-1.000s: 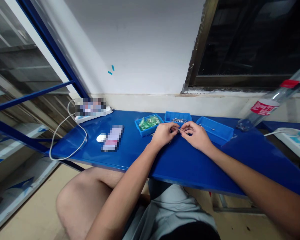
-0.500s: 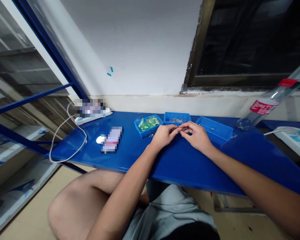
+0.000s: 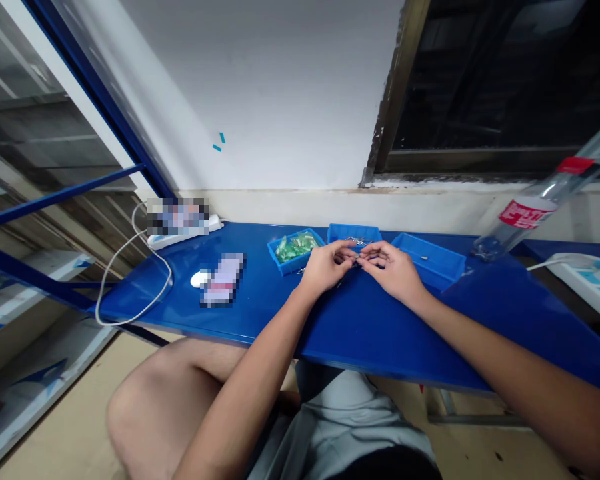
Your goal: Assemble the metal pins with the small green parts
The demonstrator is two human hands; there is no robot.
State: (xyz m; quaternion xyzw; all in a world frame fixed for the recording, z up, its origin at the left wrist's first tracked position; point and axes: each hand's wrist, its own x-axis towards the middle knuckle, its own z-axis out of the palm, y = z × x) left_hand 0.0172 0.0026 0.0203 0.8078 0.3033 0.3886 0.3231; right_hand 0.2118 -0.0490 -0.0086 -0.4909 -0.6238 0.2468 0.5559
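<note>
My left hand and my right hand meet over the blue table top, just in front of the trays. Between their fingertips is a tiny metal part, too small to identify, and both hands seem to pinch it. A blue plastic tray of green pieces lies left of my left hand. Directly behind my fingers, a blue tray of metal screws is partly hidden. A mostly bare blue tray sits beyond my right hand, with a small screw inside.
A few loose metal bits lie on the table by the green tray. Further left are a white mouse, a pixelated flat object and a power strip with its cable. A clear plastic bottle lies at right.
My fingers have drawn slightly apart from their closed position half a second ago, and the tiny metal part shows between them. The view has shifted very little.
</note>
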